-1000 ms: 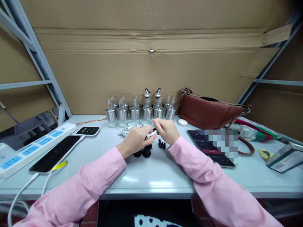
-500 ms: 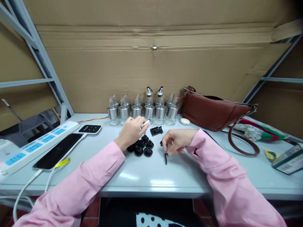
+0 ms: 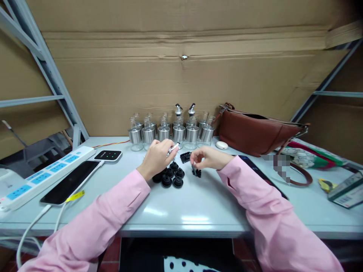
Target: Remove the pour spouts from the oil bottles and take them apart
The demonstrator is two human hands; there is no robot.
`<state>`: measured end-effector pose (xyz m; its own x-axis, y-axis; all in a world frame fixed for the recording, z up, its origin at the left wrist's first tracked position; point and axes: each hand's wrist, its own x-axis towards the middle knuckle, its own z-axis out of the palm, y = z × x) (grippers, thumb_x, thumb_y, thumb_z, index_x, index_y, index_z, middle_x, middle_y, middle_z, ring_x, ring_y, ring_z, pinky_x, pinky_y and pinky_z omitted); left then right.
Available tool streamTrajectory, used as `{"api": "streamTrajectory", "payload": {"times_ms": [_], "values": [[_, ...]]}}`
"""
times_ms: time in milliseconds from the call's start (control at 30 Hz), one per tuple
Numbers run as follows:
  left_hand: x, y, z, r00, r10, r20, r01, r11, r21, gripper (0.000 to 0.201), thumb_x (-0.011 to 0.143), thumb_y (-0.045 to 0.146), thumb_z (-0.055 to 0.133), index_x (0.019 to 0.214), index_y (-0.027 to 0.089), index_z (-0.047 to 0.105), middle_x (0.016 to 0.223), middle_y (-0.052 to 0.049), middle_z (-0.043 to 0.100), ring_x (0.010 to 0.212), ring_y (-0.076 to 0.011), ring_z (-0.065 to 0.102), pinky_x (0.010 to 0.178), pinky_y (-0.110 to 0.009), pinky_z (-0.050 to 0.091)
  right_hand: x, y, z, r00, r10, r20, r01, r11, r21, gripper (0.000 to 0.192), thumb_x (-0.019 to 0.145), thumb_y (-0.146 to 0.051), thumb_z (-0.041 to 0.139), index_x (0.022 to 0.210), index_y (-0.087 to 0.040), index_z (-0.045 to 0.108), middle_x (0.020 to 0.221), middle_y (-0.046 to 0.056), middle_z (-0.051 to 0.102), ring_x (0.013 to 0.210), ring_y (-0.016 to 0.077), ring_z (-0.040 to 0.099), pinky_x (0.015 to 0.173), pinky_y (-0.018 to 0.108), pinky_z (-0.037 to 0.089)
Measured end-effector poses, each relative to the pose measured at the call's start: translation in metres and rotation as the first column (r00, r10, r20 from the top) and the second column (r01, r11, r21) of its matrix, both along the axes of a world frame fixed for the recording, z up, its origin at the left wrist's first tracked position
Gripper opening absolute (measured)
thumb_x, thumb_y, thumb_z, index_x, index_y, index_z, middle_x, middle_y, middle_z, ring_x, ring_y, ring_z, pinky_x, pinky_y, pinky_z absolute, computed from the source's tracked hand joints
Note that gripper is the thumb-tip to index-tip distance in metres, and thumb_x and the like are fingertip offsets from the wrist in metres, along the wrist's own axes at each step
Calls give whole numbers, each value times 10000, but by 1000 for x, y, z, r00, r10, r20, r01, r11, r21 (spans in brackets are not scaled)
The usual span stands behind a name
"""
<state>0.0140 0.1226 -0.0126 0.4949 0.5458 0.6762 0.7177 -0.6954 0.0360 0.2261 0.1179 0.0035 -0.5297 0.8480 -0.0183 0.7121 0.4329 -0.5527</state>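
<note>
My left hand (image 3: 159, 156) is closed around a small silver-white part with a black tip (image 3: 176, 146), like the metal heads of the bottle pourers; the fingers hide most of it. Just below and right of that hand lie several black rubber stoppers (image 3: 178, 182) in a cluster. My right hand (image 3: 211, 158) pinches a small thin black piece (image 3: 194, 169), largely covered by the fingertips. Beneath these fingertips a little group of black plastic parts (image 3: 198, 173) rests on the table. A row of similar black parts (image 3: 185, 157) lies between the two hands.
Several glass bottles with metal sleeves (image 3: 178, 133) stand along the back; two pourers (image 3: 191, 109) show among them. To the right are a brown handbag (image 3: 255, 134), a white round case (image 3: 221, 145) and a dark phone (image 3: 265, 177). A power strip (image 3: 51, 172) and another phone (image 3: 70, 181) lie left.
My right hand has moved up and left, from above the bare tabletop to the small black parts, uncovering the phone by its sleeve. My left hand stays in place with its part.
</note>
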Motion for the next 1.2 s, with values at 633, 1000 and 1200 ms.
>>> {"api": "streamTrajectory", "payload": {"times_ms": [633,1000,1200], "values": [[0,-1,0,1000,2,-20,-3,999,-45,249,918,340,386,812,162,523,777,-3,619,654,-126,508,709,-286,328,10,36,-30,866,-487,112,413,824,388,148,759,-160,594,831,-150,723,767,65,688,739,169,623,682,234,433],[4,-1,0,998,-2,-68,-2,998,-57,299,954,308,288,836,155,516,803,-25,603,762,-153,531,717,-298,322,-1,28,-27,866,-499,-18,480,821,308,214,820,-201,507,879,-121,696,733,71,676,664,159,617,678,248,434],[6,1,-6,995,-94,-44,87,985,-147,273,960,271,251,916,150,491,870,-44,577,815,-167,508,739,-303,366,-16,14,-20,936,-163,-312,310,803,509,237,833,-280,498,931,-135,658,797,57,660,703,147,586,618,237,426]]}}
